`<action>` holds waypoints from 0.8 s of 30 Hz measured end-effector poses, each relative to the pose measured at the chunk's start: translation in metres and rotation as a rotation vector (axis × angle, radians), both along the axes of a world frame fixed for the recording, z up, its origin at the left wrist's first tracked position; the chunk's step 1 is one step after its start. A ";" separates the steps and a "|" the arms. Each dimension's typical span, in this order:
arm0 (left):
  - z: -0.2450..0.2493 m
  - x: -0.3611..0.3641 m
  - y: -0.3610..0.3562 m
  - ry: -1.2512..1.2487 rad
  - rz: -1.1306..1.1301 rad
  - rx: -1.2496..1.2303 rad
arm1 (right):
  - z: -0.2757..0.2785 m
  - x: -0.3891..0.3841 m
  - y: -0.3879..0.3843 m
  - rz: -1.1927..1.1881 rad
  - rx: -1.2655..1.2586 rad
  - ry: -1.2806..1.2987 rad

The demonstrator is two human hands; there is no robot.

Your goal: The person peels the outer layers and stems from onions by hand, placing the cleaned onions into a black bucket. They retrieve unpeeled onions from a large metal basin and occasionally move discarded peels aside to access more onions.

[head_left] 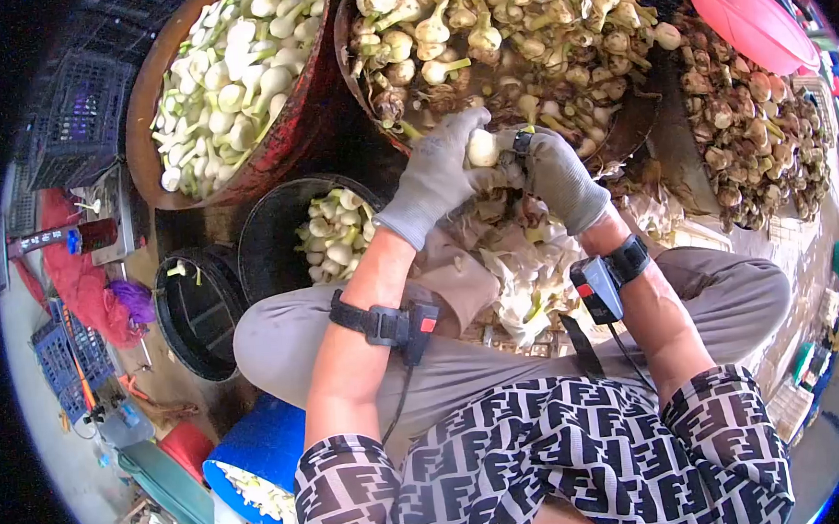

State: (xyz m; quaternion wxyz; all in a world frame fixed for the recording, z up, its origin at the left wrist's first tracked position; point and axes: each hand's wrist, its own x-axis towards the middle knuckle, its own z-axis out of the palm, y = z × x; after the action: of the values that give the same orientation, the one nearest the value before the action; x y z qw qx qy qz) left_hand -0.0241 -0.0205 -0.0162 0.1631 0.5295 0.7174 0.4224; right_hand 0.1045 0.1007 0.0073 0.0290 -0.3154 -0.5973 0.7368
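Observation:
Between my two grey-gloved hands is a pale, peeled garlic bulb. My left hand is closed around it from the left. On the right, my right hand is curled close against the bulb, with a small dark band at its thumb or finger; whatever its fingers grip is hidden. Just beyond the hands stands a wide tub of unpeeled, brownish garlic bulbs in murky water. Below the hands, a heap of garlic skins lies in front of my crossed legs.
A rusty red tub of cleaned white bulbs leans at the upper left. Nearer is a black bucket with more bulbs, beside a second black tub. Dirty garlic is piled right, under a pink basin. A blue barrel stands lower left.

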 end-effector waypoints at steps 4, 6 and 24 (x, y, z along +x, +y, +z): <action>0.011 0.001 -0.002 -0.222 0.046 -0.103 | -0.001 -0.002 -0.005 -0.039 0.028 0.082; 0.019 0.002 -0.004 -0.348 0.073 -0.175 | -0.009 0.001 -0.003 0.074 0.345 0.166; -0.013 0.010 0.000 -0.630 0.294 0.020 | 0.015 -0.006 -0.008 -0.002 0.649 0.174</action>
State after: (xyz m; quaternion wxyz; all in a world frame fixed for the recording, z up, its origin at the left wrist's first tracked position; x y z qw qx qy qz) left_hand -0.0143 -0.0209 -0.0295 0.3089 0.2658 0.6962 0.5910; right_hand 0.0983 0.0925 0.0225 0.1797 -0.2261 -0.7958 0.5322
